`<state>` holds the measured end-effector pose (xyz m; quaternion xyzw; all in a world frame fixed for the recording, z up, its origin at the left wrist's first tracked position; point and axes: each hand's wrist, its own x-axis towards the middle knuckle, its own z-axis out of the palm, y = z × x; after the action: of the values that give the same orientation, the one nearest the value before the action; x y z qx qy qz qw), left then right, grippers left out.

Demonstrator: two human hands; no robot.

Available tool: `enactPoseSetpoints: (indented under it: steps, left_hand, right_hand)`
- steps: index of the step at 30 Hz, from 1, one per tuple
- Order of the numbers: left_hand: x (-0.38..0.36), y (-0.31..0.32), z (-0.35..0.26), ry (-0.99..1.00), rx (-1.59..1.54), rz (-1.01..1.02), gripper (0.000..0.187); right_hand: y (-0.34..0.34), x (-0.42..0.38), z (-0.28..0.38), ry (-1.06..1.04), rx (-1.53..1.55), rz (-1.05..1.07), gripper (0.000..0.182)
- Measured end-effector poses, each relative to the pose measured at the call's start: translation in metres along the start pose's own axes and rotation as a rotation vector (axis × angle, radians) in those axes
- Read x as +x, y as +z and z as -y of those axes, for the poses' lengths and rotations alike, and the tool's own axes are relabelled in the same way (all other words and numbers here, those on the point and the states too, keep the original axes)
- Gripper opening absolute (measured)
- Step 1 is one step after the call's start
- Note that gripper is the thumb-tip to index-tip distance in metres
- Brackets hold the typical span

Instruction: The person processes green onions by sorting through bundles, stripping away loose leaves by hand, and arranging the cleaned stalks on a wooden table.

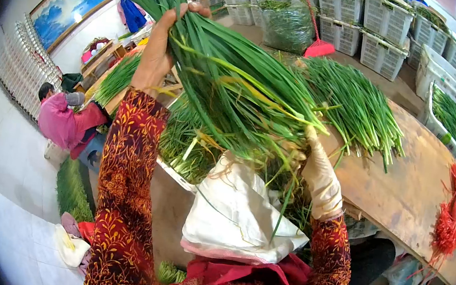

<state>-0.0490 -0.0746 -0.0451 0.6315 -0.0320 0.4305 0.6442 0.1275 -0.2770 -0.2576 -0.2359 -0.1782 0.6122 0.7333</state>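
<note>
A large bunch of garlic chives (231,69) is raised across the view, with green leaf ends at upper left and paler stem ends at right. My bare left hand (166,44) is closed round its leafy part. My right hand (319,179), in a pale glove, has its fingers closed at the stem ends, where some yellowed leaves show. Under the bunch, a white cloth (239,212) covers my lap. Loose chives and trimmings (184,131) lie beneath the bunch, partly hidden by it.
On the wooden board (398,192) to the right lie a pile of chives (352,101) and red ties (449,221). A crate of chives (452,124) stands beyond. Stacked white crates (384,53), a red broom (319,48) and a full plastic bag (287,27) are behind. Another person (68,120) sits at left.
</note>
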Motion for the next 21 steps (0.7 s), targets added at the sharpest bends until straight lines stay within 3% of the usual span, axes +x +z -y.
enactPoseSetpoints:
  steps: [1,3,4,6,8,10,12,14,18,21]
  left_hand:
    - [-0.004,0.007,-0.005,-0.018,0.095,0.059,0.052]
    - [-0.01,0.016,-0.015,-0.055,0.166,0.074,0.052]
    - [-0.011,0.018,-0.018,-0.089,0.234,0.082,0.053]
    - [-0.007,0.009,-0.013,-0.069,0.102,0.183,0.045]
    - [-0.002,0.009,-0.009,0.001,0.019,0.111,0.042]
    - [-0.001,0.024,0.005,0.029,-0.093,-0.029,0.026]
    - [0.005,0.019,0.012,0.013,0.219,-0.147,0.024]
    - [0.005,0.017,0.018,-0.021,0.246,-0.193,0.023]
    - [-0.002,0.004,0.019,-0.038,0.271,-0.22,0.026]
    - [-0.01,0.006,0.009,0.002,0.26,-0.296,0.03]
  right_hand:
    - [-0.009,0.001,0.004,-0.007,0.015,0.062,0.03]
    - [-0.01,-0.005,0.013,-0.077,0.027,0.166,0.03]
    - [-0.007,-0.012,0.019,-0.198,0.006,0.136,0.027]
    - [-0.002,-0.025,0.024,-0.189,-0.111,-0.021,0.024]
    - [0.0,-0.026,0.023,-0.194,-0.105,-0.058,0.022]
    - [-0.005,-0.022,0.019,-0.075,-0.021,0.12,0.021]
    - [0.016,-0.023,0.011,-0.062,0.055,-0.013,0.02]
    - [0.001,-0.019,0.011,-0.038,0.023,0.153,0.02]
    - [-0.005,-0.037,0.011,-0.017,-0.017,0.227,0.023]
    - [-0.009,-0.069,0.007,-0.218,-0.131,0.293,0.025]
